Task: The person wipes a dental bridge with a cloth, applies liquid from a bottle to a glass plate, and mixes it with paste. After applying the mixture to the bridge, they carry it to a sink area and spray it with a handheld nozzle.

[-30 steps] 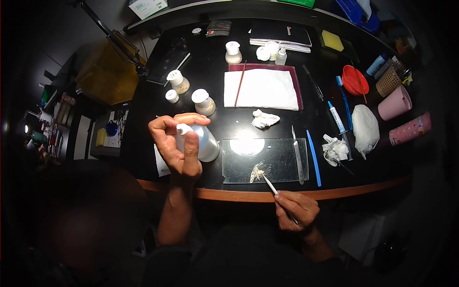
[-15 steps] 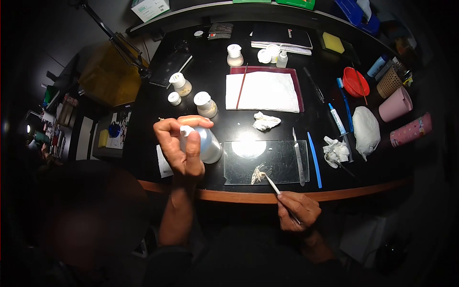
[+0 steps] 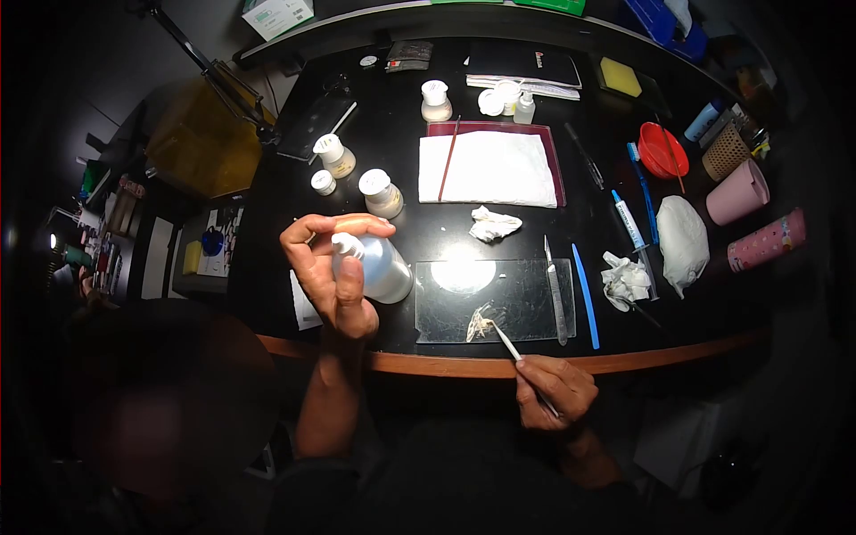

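My left hand [image 3: 334, 276] curls around the upper part of a bluish-white plastic bottle [image 3: 392, 278] with a white nozzle, thumb on the near side and fingers bent over the far side. The bottle stands at the left edge of a clear glass slab [image 3: 437, 308]. Between the fingers and thumb of my right hand [image 3: 557, 392] is a thin white-handled tool [image 3: 508, 343]. Its tip touches a smear of beige paste [image 3: 479, 325] on the slab. A scalpel [image 3: 557, 299] lies across the slab's right side, with a blue plastic stick [image 3: 585, 294] beside it.
Several white-capped jars [image 3: 381, 192] stand behind the bottle. A folded white tissue [image 3: 499, 169] carries a thin brush [image 3: 450, 160]. Crumpled tissue [image 3: 493, 225] lies behind the slab. At right are a syringe [image 3: 629, 223], a red bowl [image 3: 662, 150] and a pink cup [image 3: 738, 192].
My left thumb has dropped slightly away from the nozzle. My right hand and the tool tip in the paste have hardly moved.
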### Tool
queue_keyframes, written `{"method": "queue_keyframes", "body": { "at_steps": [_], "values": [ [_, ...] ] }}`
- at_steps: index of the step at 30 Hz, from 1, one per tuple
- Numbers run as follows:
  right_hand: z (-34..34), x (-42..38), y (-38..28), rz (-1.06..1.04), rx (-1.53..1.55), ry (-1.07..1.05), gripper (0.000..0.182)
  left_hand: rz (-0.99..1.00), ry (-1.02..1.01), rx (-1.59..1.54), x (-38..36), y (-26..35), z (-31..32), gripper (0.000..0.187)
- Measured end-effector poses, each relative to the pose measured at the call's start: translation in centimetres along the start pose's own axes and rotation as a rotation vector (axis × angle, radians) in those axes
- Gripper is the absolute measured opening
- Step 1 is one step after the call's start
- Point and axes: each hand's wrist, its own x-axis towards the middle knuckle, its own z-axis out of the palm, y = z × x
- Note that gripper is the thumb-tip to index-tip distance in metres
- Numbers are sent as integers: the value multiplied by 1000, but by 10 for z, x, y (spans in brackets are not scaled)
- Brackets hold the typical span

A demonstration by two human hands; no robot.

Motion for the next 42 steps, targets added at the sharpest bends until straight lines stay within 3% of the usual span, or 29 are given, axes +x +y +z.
{"method": "queue_keyframes", "body": {
  "at_steps": [2,8,11,14,16,18,20,26,32,33,37,42],
  "values": [
    [0,1,-1,6,0,-1,24,-73,4,-170,0,2,-1,26],
    [0,6,-6,19,11,2,22,-18,-17,89,1,3,1,30],
    [1,6,-5,16,13,10,22,24,40,-29,5,6,6,26],
    [1,4,-2,8,11,19,23,76,143,113,10,12,3,31],
    [1,5,-2,11,14,20,22,92,242,49,14,7,-15,38],
    [0,5,-3,17,15,20,22,24,334,68,25,8,-36,36],
    [1,6,-3,18,18,22,21,-152,235,177,43,11,-57,24],
    [1,7,-6,29,41,2,21,-277,-133,470,63,-20,-63,25],
    [0,7,-7,24,38,12,21,-408,-280,363,61,-69,-51,33],
    [1,3,-3,15,17,26,22,-434,-277,346,62,-65,-49,32],
    [0,4,-3,1,32,19,26,-491,-264,360,64,-49,-55,57],
    [3,6,-2,2,16,4,28,-503,-77,43,57,-8,-76,40]
  ]
}}
